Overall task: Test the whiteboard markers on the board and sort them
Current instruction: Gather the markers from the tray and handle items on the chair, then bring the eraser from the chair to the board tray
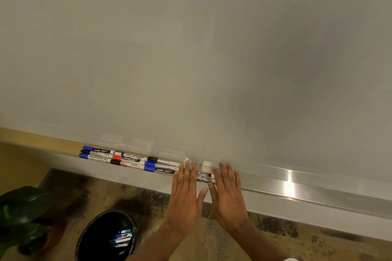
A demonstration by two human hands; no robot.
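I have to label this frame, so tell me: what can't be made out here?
Head view only:
- the green-capped marker lies mostly under the left hand.
- the markers on the tray next to it have their ends covered by the right hand.
- the markers in the bin are too small and dark to count; the bin is cut off by the bottom edge.
- the plant is cut off by the left edge.

Board (191, 48): big, pale and smooth, right in front of you.
Ledge markers (127, 160): they lie flat in rows on the ledge (318, 196) under your board, with blue, black and red caps on, pointing left.
Green marker (189, 172): it lies flat at the right end of the rows, with more markers just beside it.
Bin markers (123, 238): a few lie in the black bin (95, 233), down to your left.
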